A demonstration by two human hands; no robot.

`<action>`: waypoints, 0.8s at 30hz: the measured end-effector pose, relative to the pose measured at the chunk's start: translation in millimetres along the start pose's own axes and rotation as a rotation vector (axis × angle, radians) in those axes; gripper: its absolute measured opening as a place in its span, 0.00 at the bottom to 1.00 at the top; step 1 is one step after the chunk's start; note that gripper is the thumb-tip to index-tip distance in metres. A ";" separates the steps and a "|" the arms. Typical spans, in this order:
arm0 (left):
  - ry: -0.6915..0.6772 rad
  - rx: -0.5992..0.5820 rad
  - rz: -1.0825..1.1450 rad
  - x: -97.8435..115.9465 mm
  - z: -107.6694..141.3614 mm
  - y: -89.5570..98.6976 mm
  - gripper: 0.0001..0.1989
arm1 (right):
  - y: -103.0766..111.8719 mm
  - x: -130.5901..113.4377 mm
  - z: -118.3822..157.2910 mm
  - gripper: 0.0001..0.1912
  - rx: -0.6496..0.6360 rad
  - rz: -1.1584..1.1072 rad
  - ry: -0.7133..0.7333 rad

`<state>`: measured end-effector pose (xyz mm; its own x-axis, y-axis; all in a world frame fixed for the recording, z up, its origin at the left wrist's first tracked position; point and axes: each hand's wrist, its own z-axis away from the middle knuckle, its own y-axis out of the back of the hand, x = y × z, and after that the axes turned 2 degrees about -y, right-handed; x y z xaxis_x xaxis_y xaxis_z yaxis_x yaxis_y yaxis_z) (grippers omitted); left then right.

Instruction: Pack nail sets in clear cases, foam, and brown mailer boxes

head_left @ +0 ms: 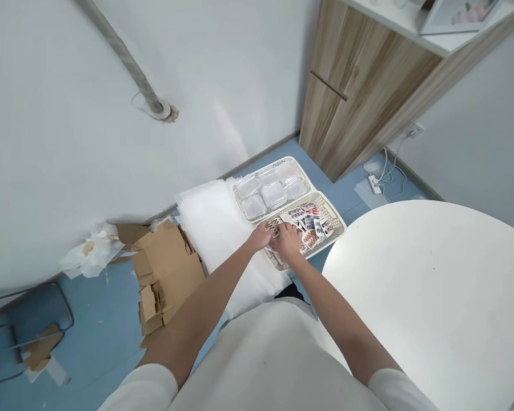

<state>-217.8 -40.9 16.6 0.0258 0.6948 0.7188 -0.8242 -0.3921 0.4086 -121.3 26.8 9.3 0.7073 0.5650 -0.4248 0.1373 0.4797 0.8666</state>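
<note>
Both of my hands are over the near end of a cream plastic basket [334, 213] that holds many small printed cards [312, 238] with colourful rows on them. My left hand [261, 236] is at the basket's left corner, its fingers closed on a patterned card [274, 224]. Beside it, my right hand [288, 241] reaches down among the cards with its fingers bent; what lies under the fingertips is hidden. A second basket [303, 174], just behind, contains several clear plastic boxes [274, 194].
White foam sheets [216, 220] lie left of the baskets, with flattened cardboard [171, 265] beyond. A round white table [428, 285] stands at the right. Behind are a wooden cabinet [360, 74] and a power strip [374, 184]. A dark chair [38, 314] is far left.
</note>
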 end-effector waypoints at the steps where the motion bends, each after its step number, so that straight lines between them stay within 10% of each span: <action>1: -0.019 -0.017 -0.038 0.3 -1.5 -0.7 0.19 | -1.3 -1.2 0.6 0.15 -0.005 0.017 -0.005; 14: -0.111 -0.215 -0.238 0.4 18.5 -17.2 0.20 | -1.6 45.3 22.0 0.15 0.009 -0.128 0.162; 24: -0.106 0.066 -0.075 -0.3 16.7 -26.9 0.28 | 6.9 43.6 20.9 0.14 0.015 -0.215 0.154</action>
<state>-186.1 -40.6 14.8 0.1487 0.6574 0.7387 -0.7787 -0.3826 0.4972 -75.0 40.7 2.3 0.5476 0.5472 -0.6331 0.2835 0.5905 0.7556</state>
